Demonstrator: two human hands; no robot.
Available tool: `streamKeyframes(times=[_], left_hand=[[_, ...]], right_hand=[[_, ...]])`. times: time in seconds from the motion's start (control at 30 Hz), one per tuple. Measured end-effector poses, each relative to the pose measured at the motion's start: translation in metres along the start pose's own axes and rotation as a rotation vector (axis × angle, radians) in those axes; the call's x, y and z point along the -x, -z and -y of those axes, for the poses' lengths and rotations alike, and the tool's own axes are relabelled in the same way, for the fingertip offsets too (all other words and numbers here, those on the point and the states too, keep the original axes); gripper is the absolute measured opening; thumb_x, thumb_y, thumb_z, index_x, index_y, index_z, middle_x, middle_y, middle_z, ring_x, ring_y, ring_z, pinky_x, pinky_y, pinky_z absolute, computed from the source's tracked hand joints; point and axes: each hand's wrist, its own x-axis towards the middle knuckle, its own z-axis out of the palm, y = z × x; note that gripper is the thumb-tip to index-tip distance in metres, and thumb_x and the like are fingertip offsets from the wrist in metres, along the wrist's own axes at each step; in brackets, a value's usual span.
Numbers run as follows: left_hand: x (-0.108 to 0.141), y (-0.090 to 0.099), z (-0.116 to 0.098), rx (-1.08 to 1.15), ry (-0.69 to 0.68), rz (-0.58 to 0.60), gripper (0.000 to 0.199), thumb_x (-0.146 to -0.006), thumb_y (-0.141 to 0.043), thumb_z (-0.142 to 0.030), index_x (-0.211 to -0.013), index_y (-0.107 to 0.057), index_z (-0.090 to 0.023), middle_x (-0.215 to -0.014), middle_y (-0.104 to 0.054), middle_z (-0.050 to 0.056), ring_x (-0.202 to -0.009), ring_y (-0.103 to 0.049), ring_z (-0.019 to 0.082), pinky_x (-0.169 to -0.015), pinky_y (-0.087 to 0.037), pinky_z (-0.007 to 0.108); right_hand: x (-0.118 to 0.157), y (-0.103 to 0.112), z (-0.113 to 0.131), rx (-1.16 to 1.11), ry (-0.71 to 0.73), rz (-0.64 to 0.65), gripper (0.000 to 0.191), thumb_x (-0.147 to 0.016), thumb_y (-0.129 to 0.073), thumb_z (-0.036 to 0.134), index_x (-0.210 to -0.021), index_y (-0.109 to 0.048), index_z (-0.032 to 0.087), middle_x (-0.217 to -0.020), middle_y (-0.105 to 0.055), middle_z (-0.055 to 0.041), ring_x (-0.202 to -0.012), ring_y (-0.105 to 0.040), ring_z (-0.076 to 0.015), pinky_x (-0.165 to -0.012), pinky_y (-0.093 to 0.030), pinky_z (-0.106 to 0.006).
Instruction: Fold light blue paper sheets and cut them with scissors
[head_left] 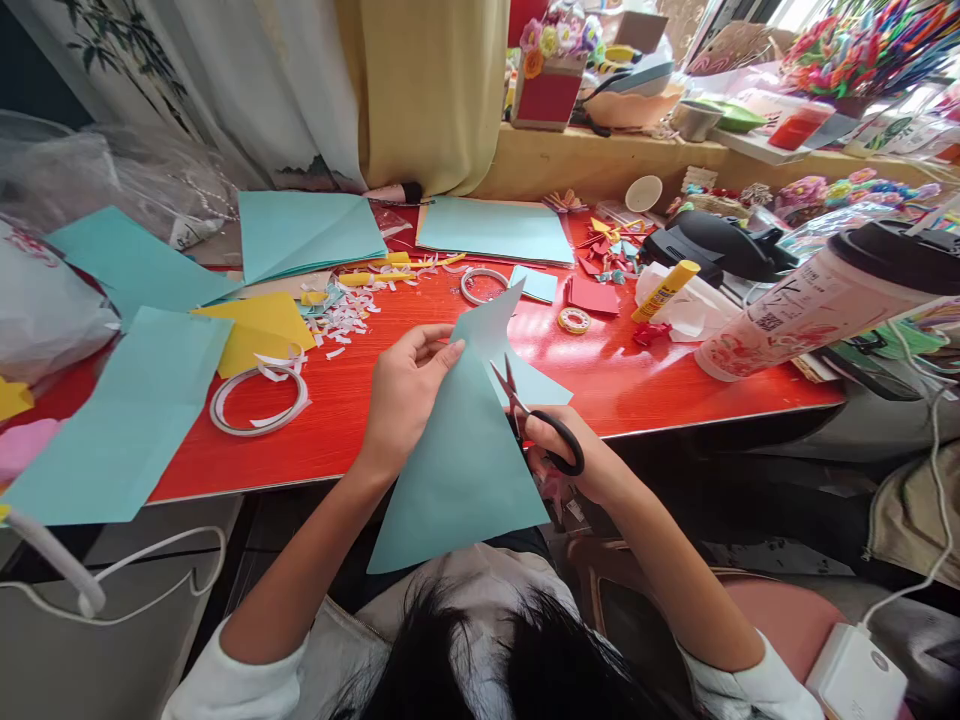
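My left hand (411,385) pinches the upper left edge of a light blue sheet of paper (461,470), which hangs over the table's front edge above my lap. In my right hand (581,455) is a pair of black-handled scissors (568,440), its blades apart and pointing up and away beside the sheet. A long cut parts the sheet, and the strip on the far right (536,375) lies over the tabletop. Whether the blades touch the paper I cannot tell.
On the red table (405,300) lie stacked blue sheets (495,228), yellow paper (262,330), a roll of white tape (259,400), paper scraps (345,312), a glue stick (667,290) and a small tape roll (574,320). A large cup (795,310) leans at the right.
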Motion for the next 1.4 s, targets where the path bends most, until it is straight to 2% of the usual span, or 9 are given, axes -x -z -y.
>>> streamKeyframes(times=[0.1, 0.23, 0.37, 0.43, 0.57, 0.87, 1.07, 1.2, 1.4], left_hand=[[-0.007, 0.001, 0.001, -0.025, -0.028, -0.021, 0.027, -0.078, -0.064, -0.036, -0.096, -0.064, -0.016, -0.086, -0.068, 0.004, -0.079, -0.063, 0.016, -0.068, -0.05, 0.025], [-0.011, 0.004, 0.0, 0.012, -0.02, 0.011, 0.03, -0.076, -0.066, -0.036, -0.098, -0.064, -0.016, -0.092, -0.069, 0.006, -0.084, -0.064, 0.017, -0.07, -0.051, 0.024], [-0.012, 0.013, -0.002, 0.053, 0.173, 0.233, 0.04, -0.07, -0.072, -0.044, -0.097, -0.068, -0.015, -0.091, -0.071, 0.008, -0.078, -0.066, 0.019, -0.069, -0.054, 0.029], [-0.012, 0.018, -0.001, 0.038, 0.265, 0.299, 0.043, -0.065, -0.075, -0.048, -0.091, -0.07, -0.013, -0.087, -0.071, 0.009, -0.071, -0.065, 0.019, -0.063, -0.055, 0.03], [-0.011, 0.019, 0.002, 0.056, 0.314, 0.274, 0.044, -0.061, -0.078, -0.048, -0.085, -0.07, -0.013, -0.081, -0.071, 0.008, -0.065, -0.064, 0.018, -0.058, -0.054, 0.029], [-0.01, 0.018, 0.003, 0.068, 0.327, 0.273, 0.041, -0.063, -0.077, -0.047, -0.086, -0.07, -0.014, -0.081, -0.071, 0.005, -0.066, -0.063, 0.016, -0.059, -0.052, 0.026], [-0.009, 0.016, 0.004, 0.103, 0.314, 0.267, 0.035, -0.066, -0.075, -0.045, -0.083, -0.069, -0.014, -0.076, -0.069, 0.004, -0.062, -0.061, 0.014, -0.056, -0.051, 0.024], [-0.007, 0.013, 0.003, 0.141, 0.278, 0.201, 0.037, -0.067, -0.074, -0.046, -0.083, -0.068, -0.014, -0.075, -0.069, 0.004, -0.063, -0.063, 0.016, -0.058, -0.054, 0.026], [-0.005, 0.011, -0.003, 0.117, 0.158, 0.108, 0.035, -0.067, -0.074, -0.044, -0.087, -0.07, -0.016, -0.075, -0.07, 0.003, -0.063, -0.063, 0.016, -0.055, -0.053, 0.025]], right_hand=[[-0.002, -0.001, -0.005, -0.045, -0.028, -0.115, 0.046, -0.069, -0.071, 0.049, -0.099, -0.062, 0.016, -0.068, -0.05, 0.0031, -0.053, -0.043, -0.0084, -0.048, -0.032, -0.022], [-0.006, -0.006, -0.014, -0.156, 0.028, -0.24, 0.041, -0.064, -0.077, 0.037, -0.098, -0.062, 0.02, -0.074, -0.054, 0.0035, -0.061, -0.047, -0.0095, -0.054, -0.036, -0.022], [-0.008, -0.009, -0.019, -0.203, 0.088, -0.274, 0.035, -0.066, -0.076, 0.03, -0.096, -0.062, 0.021, -0.075, -0.054, 0.0038, -0.067, -0.048, -0.0098, -0.059, -0.036, -0.021], [-0.007, -0.009, -0.019, -0.196, 0.1, -0.261, 0.035, -0.066, -0.076, 0.029, -0.097, -0.062, 0.021, -0.076, -0.053, 0.0037, -0.068, -0.048, -0.01, -0.06, -0.037, -0.022], [-0.008, -0.009, -0.016, -0.189, 0.123, -0.246, 0.035, -0.067, -0.075, 0.029, -0.098, -0.062, 0.021, -0.078, -0.056, 0.0029, -0.07, -0.05, -0.011, -0.062, -0.039, -0.023], [-0.016, -0.013, -0.016, -0.197, 0.155, -0.325, 0.033, -0.066, -0.075, 0.027, -0.095, -0.062, 0.021, -0.073, -0.055, 0.004, -0.064, -0.047, -0.0095, -0.056, -0.038, -0.021], [-0.014, -0.01, -0.014, -0.163, 0.102, -0.222, 0.034, -0.066, -0.076, 0.03, -0.096, -0.062, 0.022, -0.073, -0.053, 0.0042, -0.058, -0.044, -0.0082, -0.053, -0.037, -0.021], [-0.004, -0.008, -0.001, -0.052, 0.021, -0.12, 0.039, -0.066, -0.076, 0.034, -0.099, -0.065, 0.018, -0.07, -0.05, 0.0039, -0.056, -0.042, -0.0075, -0.052, -0.035, -0.021], [0.016, -0.007, 0.012, 0.018, -0.055, -0.031, 0.044, -0.07, -0.072, 0.045, -0.101, -0.066, 0.015, -0.052, -0.042, 0.0068, -0.043, -0.037, -0.0066, -0.042, -0.031, -0.021]])
